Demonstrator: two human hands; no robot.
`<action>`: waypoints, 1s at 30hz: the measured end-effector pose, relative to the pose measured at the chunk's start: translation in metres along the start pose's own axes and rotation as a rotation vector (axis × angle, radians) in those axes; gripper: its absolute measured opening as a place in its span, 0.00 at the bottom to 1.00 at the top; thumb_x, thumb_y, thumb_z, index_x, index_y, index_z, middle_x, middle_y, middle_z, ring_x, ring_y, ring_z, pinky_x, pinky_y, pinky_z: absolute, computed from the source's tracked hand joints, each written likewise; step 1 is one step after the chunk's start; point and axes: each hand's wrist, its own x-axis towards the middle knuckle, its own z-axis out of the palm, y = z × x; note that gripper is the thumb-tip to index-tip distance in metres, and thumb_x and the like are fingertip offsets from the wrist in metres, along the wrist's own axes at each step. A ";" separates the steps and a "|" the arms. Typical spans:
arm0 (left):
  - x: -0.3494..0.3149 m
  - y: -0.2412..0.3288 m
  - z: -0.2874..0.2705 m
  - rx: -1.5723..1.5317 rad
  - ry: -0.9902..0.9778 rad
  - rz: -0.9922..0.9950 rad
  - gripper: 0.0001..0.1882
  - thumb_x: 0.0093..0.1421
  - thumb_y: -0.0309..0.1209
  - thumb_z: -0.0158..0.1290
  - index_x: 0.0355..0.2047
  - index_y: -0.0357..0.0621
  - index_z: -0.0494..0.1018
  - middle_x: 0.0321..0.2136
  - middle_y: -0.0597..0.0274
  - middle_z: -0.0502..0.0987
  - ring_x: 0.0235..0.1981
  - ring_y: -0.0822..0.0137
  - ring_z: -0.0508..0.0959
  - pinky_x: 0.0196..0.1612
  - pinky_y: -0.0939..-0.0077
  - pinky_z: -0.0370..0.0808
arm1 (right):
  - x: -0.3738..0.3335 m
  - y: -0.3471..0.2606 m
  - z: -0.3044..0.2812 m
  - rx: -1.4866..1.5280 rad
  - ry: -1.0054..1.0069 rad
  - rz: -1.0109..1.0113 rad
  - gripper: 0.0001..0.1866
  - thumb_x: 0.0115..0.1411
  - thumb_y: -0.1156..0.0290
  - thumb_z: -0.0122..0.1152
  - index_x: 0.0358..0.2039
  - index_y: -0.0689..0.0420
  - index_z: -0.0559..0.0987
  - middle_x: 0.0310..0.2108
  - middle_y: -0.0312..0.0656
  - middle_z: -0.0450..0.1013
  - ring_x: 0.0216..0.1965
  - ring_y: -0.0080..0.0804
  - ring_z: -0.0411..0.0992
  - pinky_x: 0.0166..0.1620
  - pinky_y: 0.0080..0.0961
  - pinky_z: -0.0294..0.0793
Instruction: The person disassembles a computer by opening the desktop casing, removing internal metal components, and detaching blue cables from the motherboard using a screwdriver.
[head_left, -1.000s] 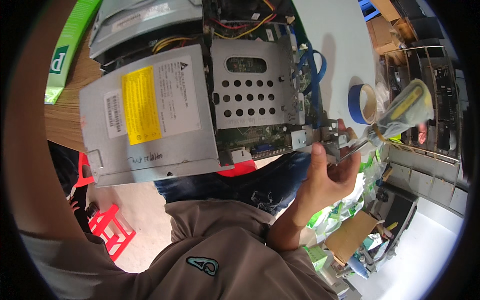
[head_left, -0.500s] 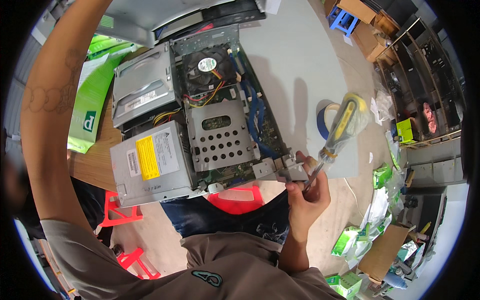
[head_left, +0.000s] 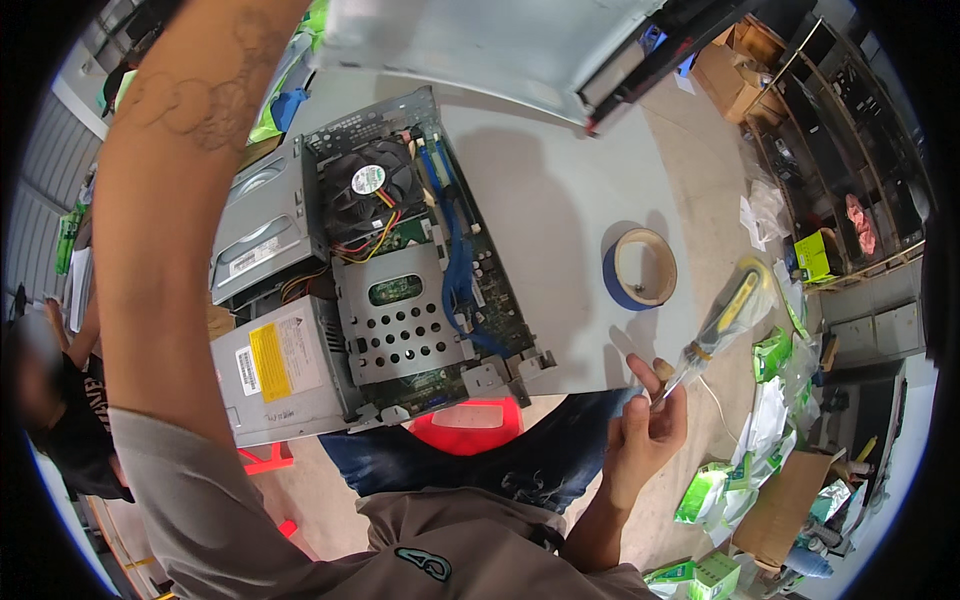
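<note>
An opened desktop computer case [head_left: 430,300] lies on the table, its fan [head_left: 375,190], perforated metal bracket [head_left: 400,335], optical drive [head_left: 275,360] and blue cables in view. My left arm [head_left: 190,200] reaches up past the case and its hand is beyond the top edge. Above the case, a grey metal cover [head_left: 480,45] with a black front panel [head_left: 665,60] is raised at a tilt; what holds it is hidden. My right hand [head_left: 645,430] is closed on a screwdriver [head_left: 727,315] with a yellow-and-clear handle pointing up and right, apart from the case's near right corner.
A roll of blue tape [head_left: 640,270] stands on the grey table [head_left: 560,340] to the right. Another person [head_left: 75,420] is at the far left. A red stool [head_left: 465,428] shows below the table edge. Cartons, green packets and a rack [head_left: 840,170] line the right side.
The cover has swung right and now hangs tilted over the table's far side. My right hand has drawn away from the case corner with the screwdriver. The view has shifted slightly.
</note>
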 end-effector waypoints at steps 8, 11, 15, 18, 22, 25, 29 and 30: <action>-0.067 -0.040 0.049 -0.053 -0.174 -0.505 0.25 0.52 0.36 0.59 0.45 0.28 0.75 0.44 0.37 0.78 0.47 0.46 0.78 0.49 0.59 0.74 | 0.011 0.004 -0.021 -0.072 0.021 0.026 0.29 0.61 0.64 0.64 0.56 0.67 0.66 0.46 0.53 0.75 0.13 0.07 0.53 0.13 0.08 0.47; -0.079 -0.065 0.075 0.041 -0.229 -0.588 0.24 0.53 0.35 0.56 0.47 0.29 0.74 0.44 0.40 0.77 0.46 0.48 0.78 0.48 0.60 0.74 | 0.016 0.010 -0.026 -0.092 0.028 0.040 0.30 0.60 0.64 0.64 0.57 0.67 0.65 0.46 0.52 0.75 0.14 0.07 0.54 0.13 0.08 0.46; -0.094 -0.122 0.115 0.289 -0.450 -0.733 0.24 0.55 0.35 0.54 0.49 0.31 0.72 0.44 0.43 0.77 0.45 0.51 0.77 0.46 0.62 0.74 | 0.024 0.012 -0.025 -0.097 0.046 0.054 0.31 0.59 0.64 0.64 0.57 0.68 0.65 0.44 0.51 0.75 0.15 0.07 0.55 0.12 0.08 0.47; -0.104 -0.178 0.135 0.548 -0.768 -0.827 0.23 0.57 0.35 0.52 0.50 0.32 0.71 0.43 0.46 0.77 0.44 0.54 0.77 0.45 0.63 0.74 | 0.027 0.019 -0.023 -0.078 0.062 0.007 0.31 0.57 0.64 0.67 0.54 0.69 0.66 0.41 0.55 0.76 0.09 0.11 0.53 0.11 0.10 0.46; -0.169 -0.217 0.155 0.148 -0.466 -0.980 0.12 0.56 0.31 0.57 0.38 0.37 0.77 0.32 0.49 0.80 0.31 0.51 0.80 0.33 0.58 0.75 | 0.030 0.019 -0.026 -0.159 0.087 0.020 0.35 0.56 0.58 0.67 0.55 0.70 0.66 0.39 0.50 0.76 0.12 0.10 0.55 0.11 0.10 0.48; -0.178 -0.255 0.146 0.007 -0.507 -1.130 0.22 0.49 0.33 0.65 0.42 0.32 0.76 0.37 0.45 0.79 0.36 0.53 0.78 0.38 0.50 0.75 | 0.033 0.023 -0.024 -0.126 0.050 0.034 0.35 0.56 0.58 0.68 0.54 0.70 0.66 0.37 0.49 0.76 0.11 0.10 0.56 0.11 0.10 0.47; -0.211 -0.192 0.146 0.277 -0.972 -0.879 0.21 0.53 0.35 0.54 0.47 0.37 0.74 0.42 0.39 0.76 0.42 0.44 0.76 0.41 0.45 0.72 | 0.034 0.031 -0.042 -0.173 0.119 -0.044 0.35 0.56 0.57 0.68 0.54 0.69 0.66 0.34 0.46 0.76 0.12 0.11 0.56 0.12 0.10 0.46; -0.205 -0.204 0.136 0.212 -0.985 -0.957 0.28 0.51 0.38 0.59 0.51 0.37 0.72 0.50 0.39 0.71 0.47 0.46 0.74 0.43 0.44 0.72 | 0.035 0.026 -0.035 -0.162 0.081 -0.030 0.32 0.57 0.58 0.67 0.53 0.68 0.68 0.33 0.45 0.77 0.12 0.11 0.56 0.12 0.10 0.46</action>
